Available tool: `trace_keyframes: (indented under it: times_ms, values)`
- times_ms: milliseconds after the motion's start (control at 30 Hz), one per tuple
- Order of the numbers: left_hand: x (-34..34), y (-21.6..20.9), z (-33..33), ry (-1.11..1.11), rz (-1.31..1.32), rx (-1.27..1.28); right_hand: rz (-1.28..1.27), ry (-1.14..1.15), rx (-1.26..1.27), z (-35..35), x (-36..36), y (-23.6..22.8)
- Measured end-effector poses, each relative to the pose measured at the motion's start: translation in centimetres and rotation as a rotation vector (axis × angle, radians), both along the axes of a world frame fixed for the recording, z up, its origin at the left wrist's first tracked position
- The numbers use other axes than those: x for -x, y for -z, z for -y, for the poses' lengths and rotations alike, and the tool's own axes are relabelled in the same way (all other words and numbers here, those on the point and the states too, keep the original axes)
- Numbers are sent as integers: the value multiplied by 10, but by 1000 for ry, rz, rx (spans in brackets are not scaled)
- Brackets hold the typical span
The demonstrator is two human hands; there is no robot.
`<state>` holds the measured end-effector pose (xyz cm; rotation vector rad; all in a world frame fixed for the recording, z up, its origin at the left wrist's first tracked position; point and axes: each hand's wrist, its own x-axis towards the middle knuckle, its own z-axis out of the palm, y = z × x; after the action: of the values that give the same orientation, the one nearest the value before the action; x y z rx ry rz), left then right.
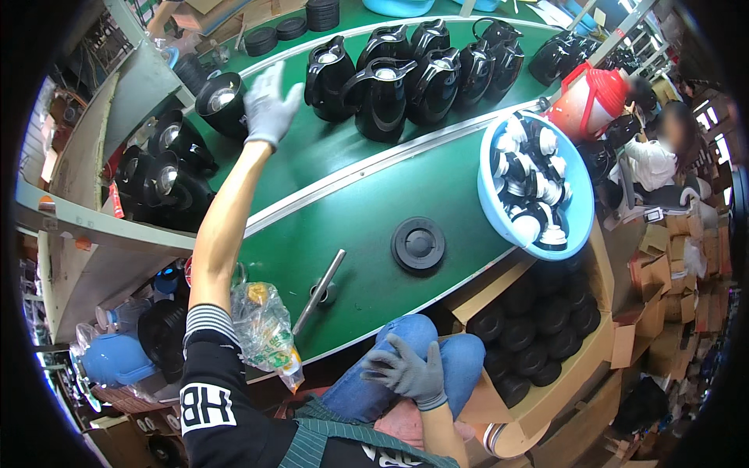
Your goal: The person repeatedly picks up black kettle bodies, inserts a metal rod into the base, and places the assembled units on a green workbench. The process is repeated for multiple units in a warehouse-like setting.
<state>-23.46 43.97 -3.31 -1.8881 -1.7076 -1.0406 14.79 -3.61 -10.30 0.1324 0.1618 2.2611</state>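
My left hand [272, 105], in a grey glove, reaches far out over the green work surface with its fingers stretched and thumb apart. Just left of it stands a black jug [221, 108] with a shiny inner opening; whether the glove touches it I cannot tell. My right hand [407, 373], gloved too, lies over my jeans with fingers spread and nothing in it. Several glossy black vacuum jugs [382, 101] with handles stand in rows right of my left hand. A round black disc [418, 246] lies on the near green strip.
A blue basin [485, 195] holds black and white lids, beside a red jug [589, 101]. Below it, a cardboard box [573, 382] contains round black parts. A metal rod [318, 292] and plastic bag [269, 331] are near my left arm. More black jugs [168, 175] stand left.
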Motion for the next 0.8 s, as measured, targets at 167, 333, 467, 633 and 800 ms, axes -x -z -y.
trace_keyframes:
  times_ms: [167, 333, 467, 633, 800]
  values:
    - [60, -20, 68, -660, -308, 294, 23, -6, -62, -1, 1, 3]
    - [104, -11, 85, -213, -132, 222, 98, -2, -117, -1, 4, 3]
    - [60, -46, 136, -93, -111, 216, 256, -7, -197, -2, 6, 0]
    - [-25, -126, 257, 273, -114, 182, 1133, 103, -594, -14, 19, -91]
    - [-75, -168, 368, 571, -98, 268, 1982, 952, -1544, -45, 36, -200]
